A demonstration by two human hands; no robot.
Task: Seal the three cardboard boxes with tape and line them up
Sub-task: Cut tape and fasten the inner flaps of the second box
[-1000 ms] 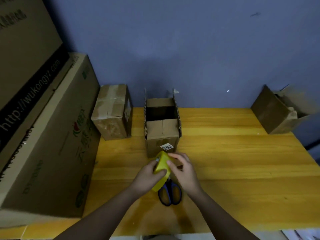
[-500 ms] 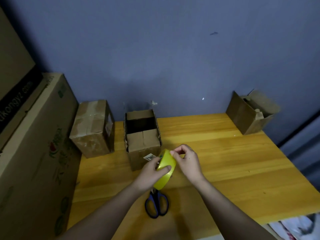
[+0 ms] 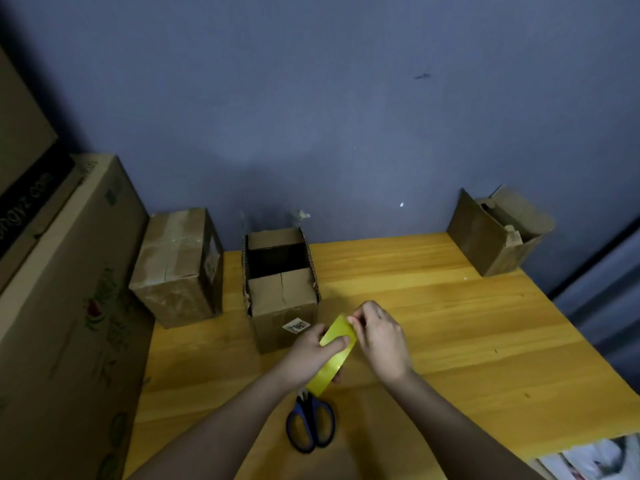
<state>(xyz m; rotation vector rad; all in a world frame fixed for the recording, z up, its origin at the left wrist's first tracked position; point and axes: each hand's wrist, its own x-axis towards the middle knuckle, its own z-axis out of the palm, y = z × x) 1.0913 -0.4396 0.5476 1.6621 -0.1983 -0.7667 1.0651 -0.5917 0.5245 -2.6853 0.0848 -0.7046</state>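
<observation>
A person stands over a wooden counter (image 3: 433,306) set against a blue-grey wall (image 3: 311,116), both bare forearms reaching in from the bottom edge. The left hand (image 3: 306,355) grips a roll of yellow tape (image 3: 334,353), its thumb lying across the roll's outer face and its fingers curled round the far side. The right hand (image 3: 381,336) is at the roll's upper edge, its fingers (image 3: 356,320) bunched and pinching there; whether they have a loose end of tape between them is too small to tell. The roll is held in the air just in front of the middle box (image 3: 282,299), which stands upright on the counter with its top open, the near flap folded in and a white label on its front wall. To the left of it, close beside but apart, stands a closed box (image 3: 176,268) with shiny tape across its top. A third box (image 3: 491,233) sits well apart at the far right corner of the counter, tilted, with its flaps loose. Scissors (image 3: 310,424) with blue handles lie on the counter below the hands. Large cartons (image 3: 69,289) lean along the left side.
</observation>
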